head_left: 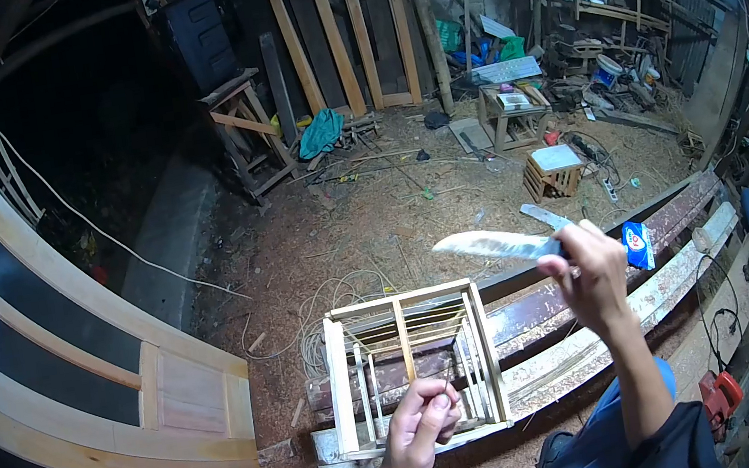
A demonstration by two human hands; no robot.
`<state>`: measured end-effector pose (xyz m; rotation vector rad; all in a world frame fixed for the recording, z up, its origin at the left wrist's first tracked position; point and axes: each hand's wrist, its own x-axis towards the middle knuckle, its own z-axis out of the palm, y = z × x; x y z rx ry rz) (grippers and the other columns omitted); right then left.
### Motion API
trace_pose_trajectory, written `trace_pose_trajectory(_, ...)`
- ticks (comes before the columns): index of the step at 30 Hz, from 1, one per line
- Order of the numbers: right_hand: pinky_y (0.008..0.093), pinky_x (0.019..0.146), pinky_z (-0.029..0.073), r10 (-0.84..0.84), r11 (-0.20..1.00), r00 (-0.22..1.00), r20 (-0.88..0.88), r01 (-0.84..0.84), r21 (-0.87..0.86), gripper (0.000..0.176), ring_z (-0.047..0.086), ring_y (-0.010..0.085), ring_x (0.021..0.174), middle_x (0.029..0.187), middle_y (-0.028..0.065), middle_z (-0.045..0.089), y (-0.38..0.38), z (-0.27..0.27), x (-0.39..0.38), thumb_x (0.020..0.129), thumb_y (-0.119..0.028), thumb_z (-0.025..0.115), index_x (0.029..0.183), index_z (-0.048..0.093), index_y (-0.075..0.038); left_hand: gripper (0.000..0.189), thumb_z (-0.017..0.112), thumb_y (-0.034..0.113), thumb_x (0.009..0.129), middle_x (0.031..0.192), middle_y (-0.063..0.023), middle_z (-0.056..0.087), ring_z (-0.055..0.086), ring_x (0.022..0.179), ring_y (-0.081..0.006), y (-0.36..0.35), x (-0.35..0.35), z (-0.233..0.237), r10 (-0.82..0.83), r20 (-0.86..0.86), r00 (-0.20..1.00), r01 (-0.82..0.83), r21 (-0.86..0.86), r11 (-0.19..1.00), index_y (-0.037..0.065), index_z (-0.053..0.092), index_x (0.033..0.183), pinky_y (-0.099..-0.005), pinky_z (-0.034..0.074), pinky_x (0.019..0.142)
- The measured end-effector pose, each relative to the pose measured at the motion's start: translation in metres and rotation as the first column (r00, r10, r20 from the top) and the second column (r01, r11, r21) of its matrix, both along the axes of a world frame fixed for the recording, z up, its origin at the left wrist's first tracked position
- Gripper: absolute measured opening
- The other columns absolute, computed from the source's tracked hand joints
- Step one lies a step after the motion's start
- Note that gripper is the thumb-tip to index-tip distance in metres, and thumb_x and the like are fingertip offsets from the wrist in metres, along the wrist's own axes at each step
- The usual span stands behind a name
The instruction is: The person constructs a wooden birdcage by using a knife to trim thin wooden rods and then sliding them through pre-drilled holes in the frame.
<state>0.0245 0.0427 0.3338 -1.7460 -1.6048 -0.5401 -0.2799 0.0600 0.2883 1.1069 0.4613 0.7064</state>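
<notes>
My right hand point(593, 275) is wrapped round the handle of a broad knife point(496, 244), raised right of centre with its blade pointing left. My left hand point(424, 426) is closed in a pinch near the front of a small wooden frame point(402, 331); a thin dark piece sticks up from its fingertips, too small to name. The frame is box-shaped, with light strips and thin cords or rods across it, and stands on long planks point(546, 363) in front of my knees. A blue packet point(638, 246) lies behind my right wrist.
Large wooden panels point(191, 394) stand at the left. A red power tool point(721, 396) lies at the lower right. Farther back are a slatted crate point(553, 172), a small table point(515, 109), door frames point(380, 32) against the wall and loose cords on the shavings-covered floor.
</notes>
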Motion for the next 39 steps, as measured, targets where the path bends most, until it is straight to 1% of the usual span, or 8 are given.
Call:
trace_pose_trajectory(4, 0.0431, 0.059, 0.047, 0.165, 0.986, 0.981, -0.106, -0.163, 0.022, 0.042, 0.06, 0.029, 0.065, 0.071, 0.0085, 0.058, -0.006, -0.007, -0.015, 0.092, -0.043, 0.082, 0.083, 0.062, -0.006, 0.019, 0.05, 0.022, 0.116, 0.072, 0.003, 0.037, 0.038, 0.063, -0.0069, 0.002, 0.003, 0.006, 0.14, 0.007, 0.99, -0.14, 0.031, 0.99, 0.007, 0.053, 0.127, -0.026, 0.033, 0.056)
trace_pose_trajectory(13, 0.0331, 0.057, 0.046, 0.513, 0.846, 0.858, 0.022, -0.501, -0.185, 0.047, 0.063, 0.0185, 0.071, 0.076, 0.0011, 0.057, -0.008, -0.018, -0.083, 0.092, -0.055, 0.077, 0.085, 0.059, -0.012, 0.023, 0.057, 0.012, 0.112, 0.092, -0.005, 0.062, 0.054, 0.073, -0.0075, -0.004, -0.001, -0.021, 0.245, -0.077, 0.966, -0.235, 0.125, 0.964, 0.006, 0.05, 0.133, -0.0245, 0.044, 0.062)
trace_pose_trajectory(16, 0.0322, 0.055, 0.044, 0.52, 0.845, 0.854, 0.031, -0.508, -0.168, 0.048, 0.062, 0.0172, 0.071, 0.076, 0.0001, 0.056, -0.007, -0.02, -0.082, 0.091, -0.056, 0.076, 0.084, 0.058, -0.013, 0.023, 0.064, 0.005, 0.108, 0.106, -0.0052, 0.064, 0.063, 0.096, -0.0098, -0.007, -0.003, -0.019, 0.273, -0.136, 0.952, -0.259, 0.113, 0.959, -0.001, 0.058, 0.129, -0.0243, 0.051, 0.087)
trace_pose_trajectory(18, 0.0319, 0.055, 0.044, 0.514, 0.849, 0.856, 0.049, -0.5, -0.171, 0.048, 0.062, 0.0166, 0.07, 0.075, -0.0003, 0.055, -0.007, -0.018, -0.081, 0.091, -0.058, 0.076, 0.084, 0.058, -0.014, 0.022, 0.065, 0.006, 0.108, 0.094, -0.0058, 0.066, 0.06, 0.076, -0.0069, -0.008, 0.003, -0.02, 0.337, -0.084, 0.938, -0.296, 0.313, 0.902, 0.006, 0.05, 0.124, -0.0235, 0.048, 0.066)
trace_pose_trajectory(24, 0.0335, 0.053, 0.045, 0.484, 0.872, 0.867, 0.121, -0.466, -0.149, 0.052, 0.056, 0.0179, 0.063, 0.073, 0.0001, 0.053, -0.007, -0.018, -0.074, 0.083, -0.063, 0.078, 0.08, 0.061, -0.013, 0.02, 0.069, 0.003, 0.106, 0.095, -0.0068, 0.068, 0.062, 0.074, -0.0078, -0.011, 0.007, -0.032, 0.455, -0.112, 0.883, -0.346, 0.498, 0.795, 0.005, 0.053, 0.118, -0.023, 0.05, 0.065)
trace_pose_trajectory(29, 0.038, 0.054, 0.044, 0.422, 0.906, 0.896, 0.139, -0.41, -0.107, 0.054, 0.055, 0.0218, 0.062, 0.069, 0.0025, 0.051, -0.005, -0.018, -0.061, 0.09, -0.063, 0.072, 0.075, 0.059, -0.013, 0.017, 0.067, 0.009, 0.108, 0.089, -0.0077, 0.068, 0.061, 0.074, -0.0067, -0.011, 0.012, -0.006, 0.365, -0.071, 0.928, -0.336, 0.261, 0.905, 0.004, 0.054, 0.117, -0.0212, 0.047, 0.063)
trace_pose_trajectory(32, 0.0408, 0.054, 0.045, 0.077, 0.997, 0.996, 0.047, -0.078, 0.018, 0.044, 0.057, 0.0244, 0.062, 0.068, 0.0052, 0.057, 0.001, -0.014, -0.021, 0.094, -0.049, 0.076, 0.078, 0.06, -0.011, 0.015, 0.062, 0.012, 0.111, 0.088, -0.0117, 0.069, 0.053, 0.065, -0.0036, -0.01, 0.01, -0.001, 0.293, -0.023, 0.956, -0.274, 0.297, 0.915, 0.003, 0.054, 0.119, -0.0206, 0.043, 0.057)
trace_pose_trajectory(39, 0.0373, 0.053, 0.043, 0.358, 0.933, 0.934, -0.016, -0.358, -0.04, 0.052, 0.056, 0.0222, 0.061, 0.067, 0.0042, 0.054, -0.019, -0.011, -0.059, 0.092, -0.057, 0.076, 0.078, 0.059, -0.01, 0.013, 0.056, 0.016, 0.114, 0.088, -0.0147, 0.069, 0.042, 0.057, -0.0054, -0.005, 0.002, -0.001, 0.294, -0.103, 0.95, -0.287, 0.073, 0.955, 0.005, 0.053, 0.122, -0.0234, 0.036, 0.051)
